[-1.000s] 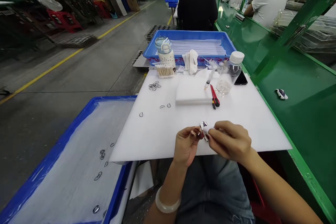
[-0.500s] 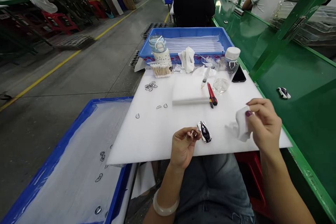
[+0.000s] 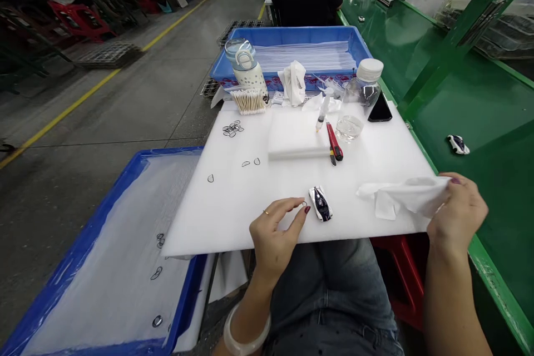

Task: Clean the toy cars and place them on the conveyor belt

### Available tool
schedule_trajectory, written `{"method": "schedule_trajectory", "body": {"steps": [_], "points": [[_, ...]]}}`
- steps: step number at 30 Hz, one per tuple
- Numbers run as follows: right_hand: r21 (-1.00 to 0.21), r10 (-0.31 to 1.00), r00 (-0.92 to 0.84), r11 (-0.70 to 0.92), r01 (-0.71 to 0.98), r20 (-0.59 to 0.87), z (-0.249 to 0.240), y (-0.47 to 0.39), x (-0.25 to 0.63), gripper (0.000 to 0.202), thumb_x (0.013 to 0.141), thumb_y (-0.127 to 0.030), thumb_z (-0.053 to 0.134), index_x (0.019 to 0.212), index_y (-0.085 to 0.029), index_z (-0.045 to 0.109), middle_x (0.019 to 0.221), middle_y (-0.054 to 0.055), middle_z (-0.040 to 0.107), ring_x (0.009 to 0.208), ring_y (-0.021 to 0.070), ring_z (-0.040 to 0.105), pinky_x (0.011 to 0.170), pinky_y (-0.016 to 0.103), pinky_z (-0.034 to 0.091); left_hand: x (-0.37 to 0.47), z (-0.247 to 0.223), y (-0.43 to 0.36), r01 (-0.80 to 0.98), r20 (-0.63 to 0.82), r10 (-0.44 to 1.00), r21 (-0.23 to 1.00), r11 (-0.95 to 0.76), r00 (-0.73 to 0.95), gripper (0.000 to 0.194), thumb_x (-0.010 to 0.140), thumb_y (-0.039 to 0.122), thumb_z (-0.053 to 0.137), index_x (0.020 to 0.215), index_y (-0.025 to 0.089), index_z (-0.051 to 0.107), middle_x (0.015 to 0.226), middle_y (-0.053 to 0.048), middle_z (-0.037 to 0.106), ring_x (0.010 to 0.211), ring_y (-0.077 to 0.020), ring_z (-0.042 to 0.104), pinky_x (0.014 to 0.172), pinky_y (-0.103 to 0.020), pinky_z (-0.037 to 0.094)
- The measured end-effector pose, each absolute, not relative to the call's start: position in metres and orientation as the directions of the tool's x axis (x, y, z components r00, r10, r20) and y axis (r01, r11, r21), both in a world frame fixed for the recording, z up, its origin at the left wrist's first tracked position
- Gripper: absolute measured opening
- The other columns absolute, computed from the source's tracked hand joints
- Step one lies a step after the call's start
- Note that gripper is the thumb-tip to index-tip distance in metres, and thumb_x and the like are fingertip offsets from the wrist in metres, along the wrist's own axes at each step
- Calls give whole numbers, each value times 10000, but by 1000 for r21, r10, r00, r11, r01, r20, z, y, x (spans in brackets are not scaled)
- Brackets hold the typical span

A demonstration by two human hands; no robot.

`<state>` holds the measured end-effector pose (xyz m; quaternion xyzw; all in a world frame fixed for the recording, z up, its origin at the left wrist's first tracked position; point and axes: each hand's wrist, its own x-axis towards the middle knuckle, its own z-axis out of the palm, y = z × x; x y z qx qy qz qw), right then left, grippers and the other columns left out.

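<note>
My left hand (image 3: 275,231) is over the front edge of the white work board (image 3: 233,217), thumb and forefinger pinching a small ring (image 3: 304,204). Just right of those fingertips lies a white and black toy car (image 3: 320,203), not held. At the board's right edge, my right hand (image 3: 456,214) grips one end of a white tissue (image 3: 400,194), whose loose end trails left over the board. Thin dark rings (image 3: 232,129) sit in a small pile at the back left, with a few single ones nearer me.
A foam block (image 3: 298,136) holds a syringe (image 3: 322,114); a red cutter (image 3: 334,142) lies beside it. Behind stand cotton swabs (image 3: 250,102), a tumbler (image 3: 246,67), a clear bottle (image 3: 361,94) and a phone (image 3: 380,108). Blue trays (image 3: 125,172) flank the board; a green bench (image 3: 492,200) runs right.
My right hand has moved right and the tissue now stretches out from it. My left hand has shifted slightly left, its fingers less curled, with the ring at the fingertips. The view tilted down.
</note>
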<state>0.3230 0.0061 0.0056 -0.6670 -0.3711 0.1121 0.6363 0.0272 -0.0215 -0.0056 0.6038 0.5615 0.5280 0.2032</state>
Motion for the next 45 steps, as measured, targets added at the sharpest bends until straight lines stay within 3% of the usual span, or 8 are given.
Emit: {"method": "schedule_trajectory", "body": {"steps": [3, 7, 11, 13, 19, 27, 34, 45], "points": [[-942, 514, 800, 281, 184, 309, 19, 12, 304, 166, 822, -287, 574, 686, -236, 495, 816, 64, 627, 646, 199, 522, 566, 347, 350, 39, -5, -23, 607, 548, 828, 702, -374, -124, 85, 834, 174, 713, 917, 184, 729, 852, -33, 745, 779, -167, 698, 736, -288, 575], [-974, 861, 474, 223, -33, 181, 24, 14, 263, 375, 892, -457, 620, 705, -230, 387, 525, -73, 349, 428, 98, 325, 426, 246, 265, 52, -8, -20, 694, 648, 761, 566, -445, -40, 80, 858, 148, 681, 925, 177, 716, 819, -34, 717, 752, -158, 684, 685, -266, 565], [-983, 983, 146, 85, 162, 109, 11, 15, 233, 309, 783, -385, 757, 794, -195, 514, 661, -34, 523, 549, 106, 450, 496, 231, 348, 57, -13, -18, 720, 665, 747, 508, -473, 22, 85, 875, 148, 663, 942, 169, 712, 811, -40, 691, 751, -158, 651, 692, -268, 550], [-944, 989, 63, 105, 313, 131, 5, 15, 227, 228, 838, -359, 681, 829, -201, 516, 721, -20, 582, 617, 127, 515, 563, 243, 393, 58, -15, -18, 713, 648, 760, 510, -482, 50, 87, 878, 151, 659, 949, 162, 709, 811, -45, 682, 756, -163, 640, 699, -273, 543], [-831, 984, -167, 148, 537, 67, 8, 16, 223, 189, 877, -362, 595, 832, -208, 495, 602, -50, 506, 533, 132, 467, 519, 242, 328, 58, -19, -18, 716, 630, 773, 510, -477, 66, 104, 881, 184, 666, 973, 164, 713, 821, -49, 673, 761, -169, 632, 708, -280, 534], [-764, 964, -261, 130, 632, -52, 15, 21, 226, 165, 875, -354, 557, 873, -207, 481, 634, -41, 512, 565, 148, 475, 536, 249, 316, 55, -18, -18, 714, 574, 818, 558, -423, 36, 147, 855, 210, 704, 997, 168, 712, 837, -44, 668, 787, -176, 625, 714, -296, 532], [-740, 959, -269, 116, 662, -91, 16, 21, 226, 183, 884, -354, 584, 894, -210, 472, 616, -58, 497, 545, 135, 455, 530, 251, 310, 47, -16, -18, 659, 471, 882, 672, -340, -26, 247, 843, 178, 692, 1090, 185, 686, 1159, -85, 686, 1073, -222, 637, 924, -384, 555], [-761, 962, -248, 75, 644, -115, 15, 21, 225, 221, 858, -377, 613, 917, -212, 479, 613, -58, 491, 549, 141, 447, 521, 246, 297, 47, -14, -17, 635, 423, 906, 703, -320, -11, 220, 848, 154, 679, 1065, 184, 690, 1174, -78, 708, 1099, -218, 642, 966, -417, 554]]}}
